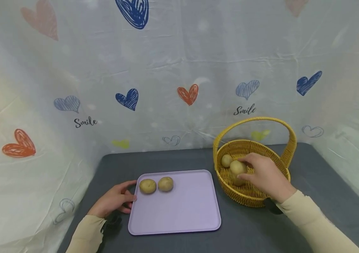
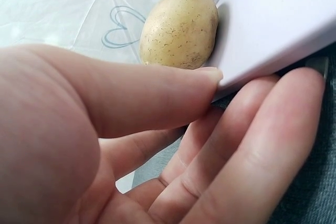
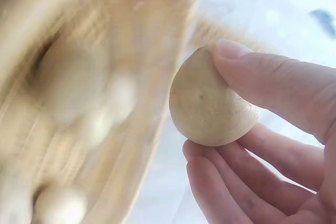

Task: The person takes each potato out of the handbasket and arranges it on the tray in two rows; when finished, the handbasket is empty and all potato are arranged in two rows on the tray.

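My right hand [image 1: 265,172] holds a potato [image 1: 237,167] over the yellow woven basket [image 1: 252,203]. In the right wrist view, thumb and fingertips pinch this potato [image 3: 202,100] from opposite sides. Behind it in that view, the potatoes in the basket are blurred. One small potato [image 1: 226,161] lies at the basket's left side, another [image 1: 237,181] just below the held one. My left hand [image 1: 113,200] grips the left edge of a pale purple tray [image 1: 182,211], thumb tip at the rim [image 2: 231,82]. Two potatoes, one left [image 1: 148,186] and one right [image 1: 165,183], rest near its upper left corner.
The basket's tall handle [image 1: 255,118] arches over its back. A dark grey cloth covers the table [image 1: 173,244]. Behind stands a pale curtain [image 1: 160,70] printed with hearts and lettering. A dark wrist strap [image 1: 272,206] shows under the right sleeve.
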Available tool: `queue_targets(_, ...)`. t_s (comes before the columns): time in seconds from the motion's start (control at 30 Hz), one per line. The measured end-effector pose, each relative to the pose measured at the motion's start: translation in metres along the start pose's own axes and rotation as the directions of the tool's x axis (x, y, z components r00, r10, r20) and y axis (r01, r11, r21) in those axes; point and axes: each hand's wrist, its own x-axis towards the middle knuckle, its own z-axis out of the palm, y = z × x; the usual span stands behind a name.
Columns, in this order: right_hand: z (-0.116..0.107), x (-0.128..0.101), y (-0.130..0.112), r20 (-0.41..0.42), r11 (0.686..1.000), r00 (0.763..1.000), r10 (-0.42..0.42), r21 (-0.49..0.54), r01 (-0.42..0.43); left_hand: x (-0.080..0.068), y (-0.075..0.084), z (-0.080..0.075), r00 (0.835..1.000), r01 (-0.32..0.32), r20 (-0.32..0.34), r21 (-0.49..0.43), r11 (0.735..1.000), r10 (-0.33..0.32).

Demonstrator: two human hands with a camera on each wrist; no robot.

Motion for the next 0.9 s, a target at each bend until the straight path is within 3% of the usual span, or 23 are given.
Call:
queue_targets(0.43, 0.073, 0.026, -0.067, 0.016, 0.986, 0.999, -0.037, 0.164, 0.034, 0.002, 0.002, -0.001, 1.000, -0.002, -0.020, -0.005, 1.000, 0.002)
queue_targets(0.7, 0.121, 0.045, -0.083, 0.059, 0.970, 0.998, 0.025, 0.239, -0.038, 0.001, 0.003, 0.000, 0.999, -0.030, -0.012, -0.006, 1.000, 0.030)
queue_targets(0.9, 0.145, 0.049, -0.088, 0.082, 0.962, 0.995, 0.064, 0.260, -0.083, -0.002, 0.000, -0.002, 1.000, -0.029, -0.012, -0.019, 0.999, 0.029)
